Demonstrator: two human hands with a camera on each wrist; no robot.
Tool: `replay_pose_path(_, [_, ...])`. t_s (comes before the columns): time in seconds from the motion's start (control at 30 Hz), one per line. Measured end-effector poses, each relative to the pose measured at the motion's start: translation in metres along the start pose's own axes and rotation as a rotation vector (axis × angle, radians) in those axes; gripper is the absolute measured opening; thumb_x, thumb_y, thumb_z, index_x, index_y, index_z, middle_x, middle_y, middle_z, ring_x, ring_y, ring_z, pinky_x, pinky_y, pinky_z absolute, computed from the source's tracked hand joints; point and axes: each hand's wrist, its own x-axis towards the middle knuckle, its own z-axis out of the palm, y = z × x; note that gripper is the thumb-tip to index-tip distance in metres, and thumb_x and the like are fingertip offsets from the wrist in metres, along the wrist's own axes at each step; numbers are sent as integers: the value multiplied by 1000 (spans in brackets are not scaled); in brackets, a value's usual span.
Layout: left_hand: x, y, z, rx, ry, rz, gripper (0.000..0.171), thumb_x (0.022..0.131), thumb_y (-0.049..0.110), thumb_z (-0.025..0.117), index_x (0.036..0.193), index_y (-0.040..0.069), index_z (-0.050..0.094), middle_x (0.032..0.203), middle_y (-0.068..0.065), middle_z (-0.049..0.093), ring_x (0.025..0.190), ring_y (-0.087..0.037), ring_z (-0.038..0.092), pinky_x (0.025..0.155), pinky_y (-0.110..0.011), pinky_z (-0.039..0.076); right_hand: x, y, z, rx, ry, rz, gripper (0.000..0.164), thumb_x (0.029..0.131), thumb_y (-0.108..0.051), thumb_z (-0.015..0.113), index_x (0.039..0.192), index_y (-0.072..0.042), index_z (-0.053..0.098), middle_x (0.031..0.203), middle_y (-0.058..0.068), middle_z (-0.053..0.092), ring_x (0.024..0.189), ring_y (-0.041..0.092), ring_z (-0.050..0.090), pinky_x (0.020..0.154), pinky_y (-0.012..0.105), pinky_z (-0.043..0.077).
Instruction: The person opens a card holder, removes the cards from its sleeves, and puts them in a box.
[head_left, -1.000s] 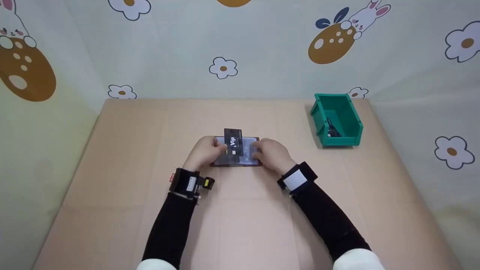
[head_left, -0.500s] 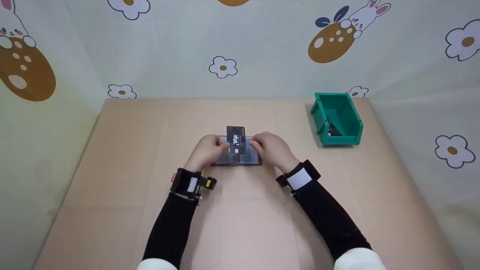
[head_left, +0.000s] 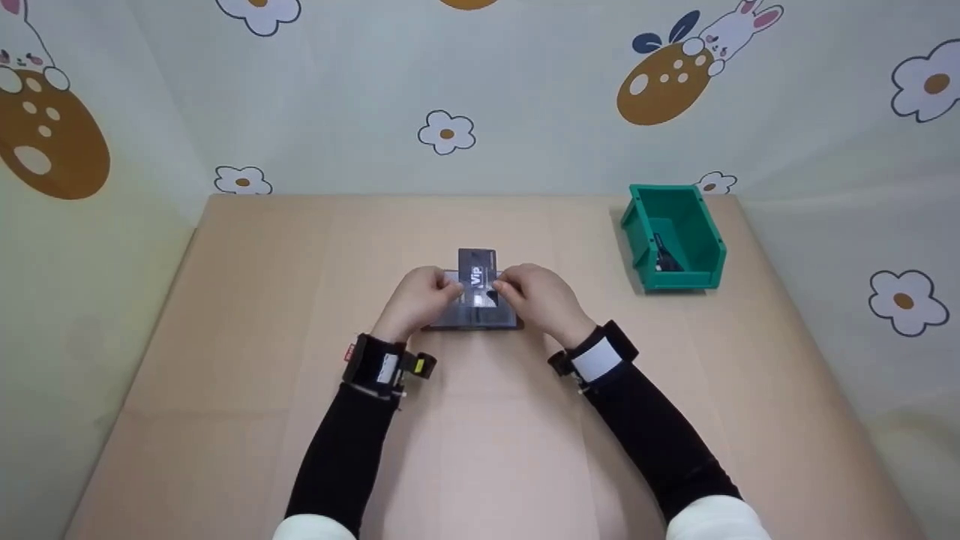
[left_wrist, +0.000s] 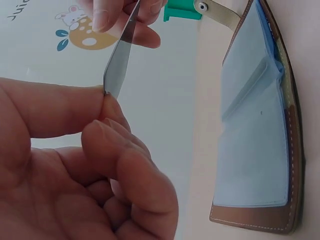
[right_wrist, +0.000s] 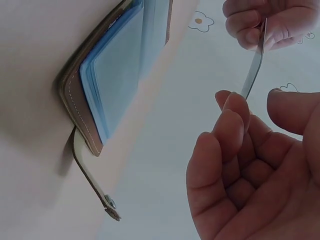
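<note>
My left hand (head_left: pixel 420 300) pinches a dark, partly see-through card (head_left: pixel 477 264) marked "Vip" at its left edge, between thumb and index finger. At the card's right edge is my right hand (head_left: pixel 544 300). In the right wrist view its bent fingertips touch the card (right_wrist: pixel 253 65) from behind, while the thumb stands off from it. Below both hands lies an opened card holder (head_left: pixel 487 320), partly covered by card and hands in the head view. In the left wrist view the card holder (left_wrist: pixel 255 155) shows a brown stitched leather cover and clear bluish plastic sleeves.
A strap (right_wrist: pixel 87 162) with a metal snap sticks out from the card holder's side. The green bin (head_left: pixel 681 280) at the back right of the table (head_left: pixel 315 420) holds a dark item (head_left: pixel 664 259). Patterned curtains (head_left: pixel 345 97) surround the table's back and sides.
My right hand has left the card holder's right side and come up to the card's right edge. The card, in my left hand, has shifted slightly right and away from me.
</note>
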Motion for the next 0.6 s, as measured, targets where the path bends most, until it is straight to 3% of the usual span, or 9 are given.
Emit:
replay_pose_path(0.23, [2, 1, 3, 16, -2, 31, 27, 94, 18, 63, 69, 10, 56, 67, 1, 51, 61, -15, 45, 55, -27, 36, 1, -2, 0, -13, 12, 43, 25, 100, -27, 61, 92, -5, 70, 80, 5, 63, 68, 19, 55, 63, 35, 46])
replay_pose_path(0.6, [3, 2, 7, 42, -23, 53, 33, 93, 19, 62, 62, 13, 51, 58, 4, 43, 53, -12, 39, 48, -25, 29, 1, -1, 1, 19, 11, 116, 23, 99, -26, 62, 88, -6, 65, 75, 3, 57, 66, 18, 52, 60, 33, 42])
